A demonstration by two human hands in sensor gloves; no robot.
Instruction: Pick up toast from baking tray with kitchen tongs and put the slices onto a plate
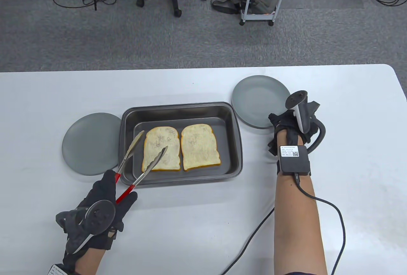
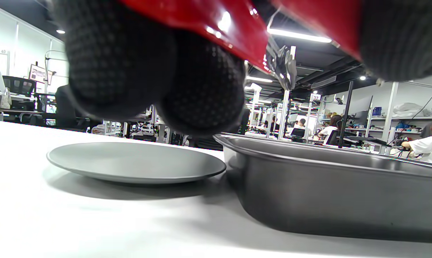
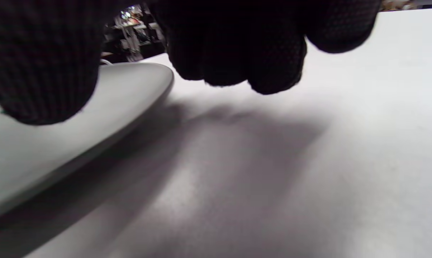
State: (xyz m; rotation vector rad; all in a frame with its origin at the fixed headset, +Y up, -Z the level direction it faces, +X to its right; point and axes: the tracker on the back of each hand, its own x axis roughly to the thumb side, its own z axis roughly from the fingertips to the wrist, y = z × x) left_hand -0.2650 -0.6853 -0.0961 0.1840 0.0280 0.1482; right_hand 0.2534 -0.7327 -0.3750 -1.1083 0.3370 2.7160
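Two toast slices lie side by side in the dark baking tray [image 1: 233, 135]: the left slice [image 1: 157, 140] and the right slice [image 1: 199, 146]. My left hand [image 1: 119, 189] grips the red handles of the metal tongs [image 1: 149, 167]. The tongs are spread, one tip over the left slice and the other above the tray floor left of it. In the left wrist view the red handles [image 2: 208, 25] run between my fingers [image 2: 147, 71]. My right hand [image 1: 281, 122] sits at the near rim of the right grey plate [image 1: 257, 97], fingers [image 3: 237, 46] loosely curled above the table.
A second grey plate [image 1: 86, 143] lies left of the tray, touching its side; the left wrist view shows this plate [image 2: 129, 161] next to the tray wall [image 2: 327, 186]. A black cable [image 1: 254, 233] trails from my right forearm across the table front.
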